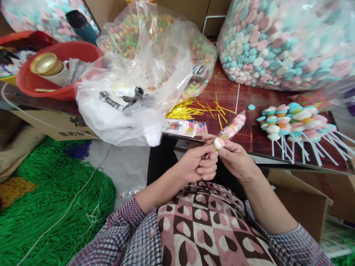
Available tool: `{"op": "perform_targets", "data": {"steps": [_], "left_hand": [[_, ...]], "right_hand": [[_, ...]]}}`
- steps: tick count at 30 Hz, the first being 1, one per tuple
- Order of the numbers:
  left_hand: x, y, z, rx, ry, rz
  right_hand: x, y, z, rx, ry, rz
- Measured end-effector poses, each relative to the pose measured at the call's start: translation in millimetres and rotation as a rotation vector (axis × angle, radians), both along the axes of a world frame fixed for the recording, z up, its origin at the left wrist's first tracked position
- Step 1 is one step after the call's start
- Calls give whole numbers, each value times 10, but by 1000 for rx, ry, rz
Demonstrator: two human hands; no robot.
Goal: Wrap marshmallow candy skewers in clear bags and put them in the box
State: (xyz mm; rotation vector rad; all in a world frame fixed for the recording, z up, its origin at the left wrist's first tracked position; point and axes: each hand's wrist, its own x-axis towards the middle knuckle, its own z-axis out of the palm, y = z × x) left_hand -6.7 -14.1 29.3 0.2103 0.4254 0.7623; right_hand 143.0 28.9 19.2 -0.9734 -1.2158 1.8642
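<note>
Both my hands meet just below the table's front edge. My right hand [235, 157] is closed around a candy skewer [230, 130] wrapped in a clear sleeve, which points up and to the right. My left hand [200, 162] is closed in a pinch at the skewer's lower end, where a thin pink stick shows. A pile of finished candy skewers [294, 123] with white sticks lies on the table [249, 98] to the right. Gold twist ties [191, 108] are scattered on the table above my hands.
A big clear bag of pastel candies [280, 40] stands at the back right. A crumpled plastic bag of coloured candy rings [144, 70] sits centre left, next to a red basin [59, 70] with a gold-capped roll. Green cord [55, 192] lies on the floor at left, cardboard boxes [305, 199] at right.
</note>
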Motion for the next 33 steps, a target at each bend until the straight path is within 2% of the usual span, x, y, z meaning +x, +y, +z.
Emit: {"op": "perform_targets", "data": {"steps": [3,5,8,10,13,16,19,21,25,29,31,33], "left_hand": [[65,14,-29,60,32,97],[107,30,-45,87,142,185],[152,48,-44,103,357,341],[174,53,-32,127,427,422],[192,53,-41,168,456,460],[171,49,-105,268,615,461],[96,51,-164,478,979,460],[35,56,-156,593,1133,451],[-38,60,-47,688,1057,417],[-23,68,24,631,964,431],[-5,87,37,563,809,451],[-7,110,66,513,625,460]], "right_hand": [[-62,-25,-107,-11,-5,-185],[-116,-43,-157,80,-69,-293],[-163,-71,-144,410,-308,-377],[-167,-89,-97,650,-459,-416],[-155,-112,-35,857,-550,-442],[-144,-128,2,917,-579,-433],[-144,-138,65,888,-584,-386],[-149,-143,131,853,-569,-334],[-160,-151,261,883,-596,-301],[-171,-167,305,1012,-687,-346],[-174,-186,301,1063,-697,-361],[-171,-207,289,1044,-677,-347]]}}
